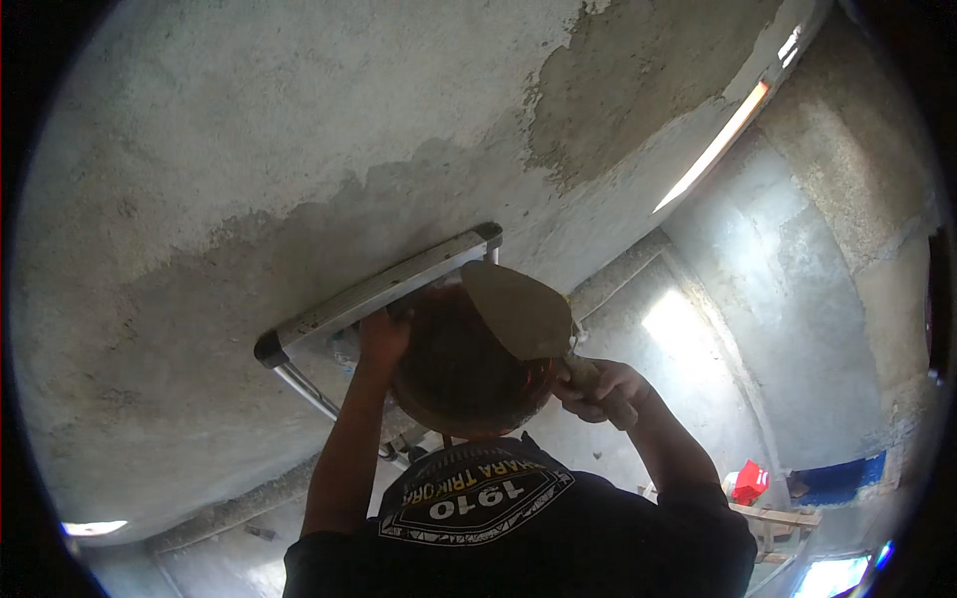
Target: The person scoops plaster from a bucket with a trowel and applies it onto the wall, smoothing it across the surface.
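A round, dark bucket (454, 364) is in front of my chest, its inside in shadow. My left hand (384, 339) grips its left rim, close beside the top of a metal ladder (374, 291); some of its fingers are hidden. My right hand (603, 391) is closed round the handle of a mason's trowel (520, 311). The trowel's broad grey blade reaches up and left over the bucket's right side. Whether mortar lies on the blade or in the bucket, I cannot tell.
Beyond the ladder rises a rough grey wall (199, 130) with darker, damp-looking plaster patches. A narrow bright opening (713, 149) cuts through at the upper right. Far below at the lower right are a red item (750, 482), wooden boards (776, 515) and a blue panel (837, 480).
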A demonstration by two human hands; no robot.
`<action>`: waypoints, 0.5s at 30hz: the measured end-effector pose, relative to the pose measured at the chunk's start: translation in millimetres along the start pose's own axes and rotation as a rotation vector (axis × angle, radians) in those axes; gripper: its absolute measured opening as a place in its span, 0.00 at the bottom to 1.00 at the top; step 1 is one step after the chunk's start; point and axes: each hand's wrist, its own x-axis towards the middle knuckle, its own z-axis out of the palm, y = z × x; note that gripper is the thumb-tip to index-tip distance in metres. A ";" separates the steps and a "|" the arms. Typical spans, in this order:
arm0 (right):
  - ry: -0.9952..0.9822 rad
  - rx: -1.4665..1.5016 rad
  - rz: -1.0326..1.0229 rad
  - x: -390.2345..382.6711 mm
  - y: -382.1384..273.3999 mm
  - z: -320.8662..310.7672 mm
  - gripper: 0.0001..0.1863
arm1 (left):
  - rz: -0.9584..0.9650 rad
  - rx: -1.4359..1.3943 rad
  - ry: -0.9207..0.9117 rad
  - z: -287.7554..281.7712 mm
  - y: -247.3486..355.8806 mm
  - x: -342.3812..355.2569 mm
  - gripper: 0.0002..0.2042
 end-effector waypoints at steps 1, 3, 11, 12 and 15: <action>-0.018 0.001 -0.007 -0.1 0.5 5.3 0.29 | -0.019 0.039 0.012 -0.1 2.4 -0.3 0.32; 0.001 -0.020 -0.029 -2.1 -2.5 17.3 0.28 | -0.031 0.080 0.024 -1.4 5.3 0.1 0.31; 0.197 -0.727 -0.134 -4.0 -44.1 55.7 0.37 | -0.129 0.059 -0.011 -3.6 9.7 1.9 0.31; 0.188 -0.731 -0.140 -1.1 -49.0 63.1 0.37 | -0.124 0.065 -0.003 -3.6 6.7 1.0 0.31; 0.457 -0.875 -0.353 9.3 -58.7 72.3 0.32 | -0.042 0.096 0.067 -0.7 2.6 0.4 0.30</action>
